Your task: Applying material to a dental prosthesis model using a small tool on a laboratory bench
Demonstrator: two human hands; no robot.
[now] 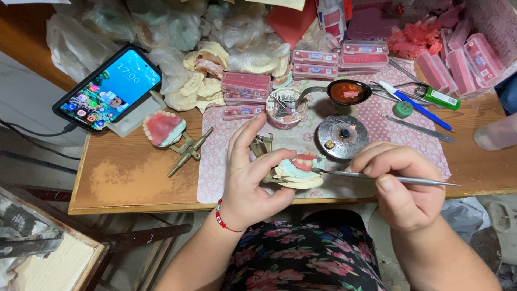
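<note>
My left hand [252,175] grips a plaster dental model [297,173] with pink wax gums and teeth, mounted on a brass articulator [260,146], just above the table's front edge. My right hand [401,180] pinches a thin metal wax tool [377,177] like a pen; its tip touches the model's right side. A red bead bracelet circles my left wrist.
A second denture on an articulator [168,132] lies to the left. A phone [109,88] leans on a stand at back left. A round metal burner [341,137], a spoon with molten wax [344,91], a small cup of tools [285,108], pink tooth boxes [246,86], pens and plaster casts crowd the back.
</note>
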